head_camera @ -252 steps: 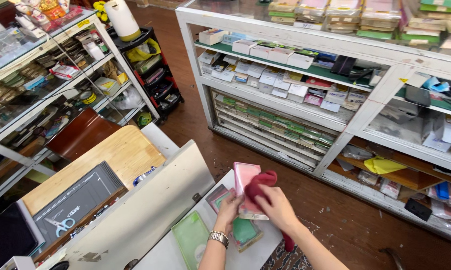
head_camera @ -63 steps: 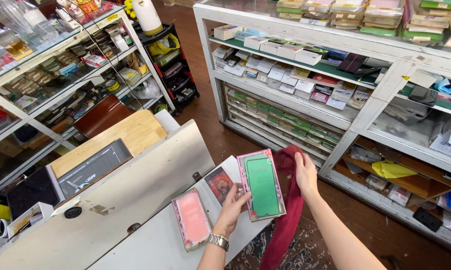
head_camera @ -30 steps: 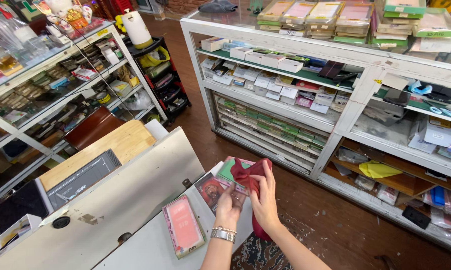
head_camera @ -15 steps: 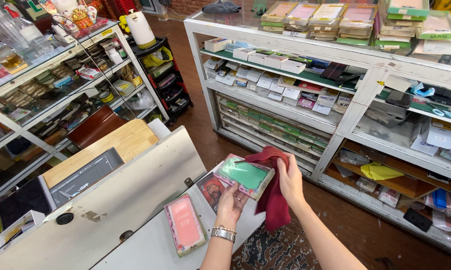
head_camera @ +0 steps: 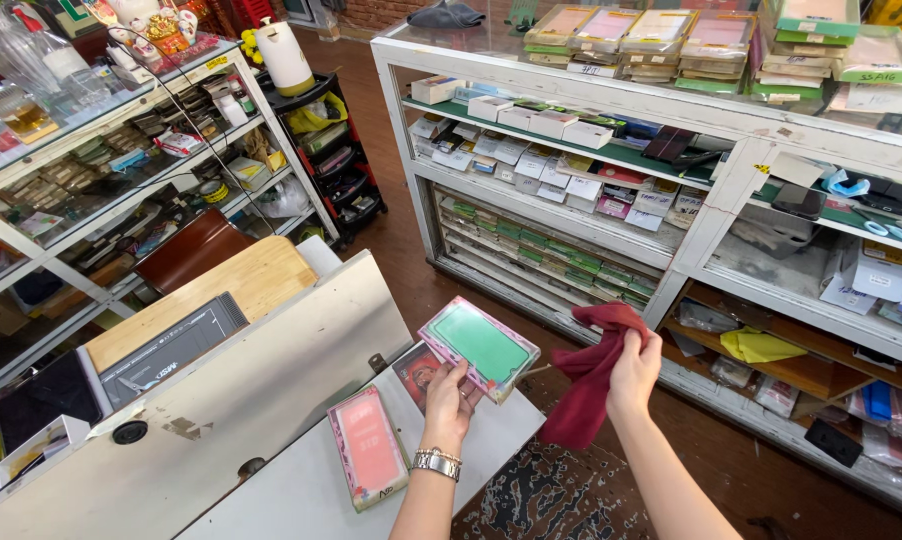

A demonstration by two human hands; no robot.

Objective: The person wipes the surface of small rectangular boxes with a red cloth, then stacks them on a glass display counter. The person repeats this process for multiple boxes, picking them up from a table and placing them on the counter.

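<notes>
My left hand (head_camera: 451, 398) holds a flat box with a green phone case inside (head_camera: 479, 346), tilted above the white counter top (head_camera: 301, 490). My right hand (head_camera: 635, 368) grips a dark red cloth (head_camera: 589, 384) that hangs down to the right of the box, apart from it. On the counter lie a similar box with a pink case (head_camera: 368, 460) and another package with a picture (head_camera: 417, 370), partly hidden by my left hand.
A white glass display case (head_camera: 671, 130) stands ahead with shelves of boxed phone cases. At the left is a glass shelf unit (head_camera: 101, 180) of small goods. A wooden board (head_camera: 221, 295) and a dark keyboard-like device (head_camera: 166, 345) lie on the counter. Dark wooden floor between.
The cloth has come off the green box: half a second ago my right hand held it against the box, now it is drawn away to the right. The box is tilted flatter.
</notes>
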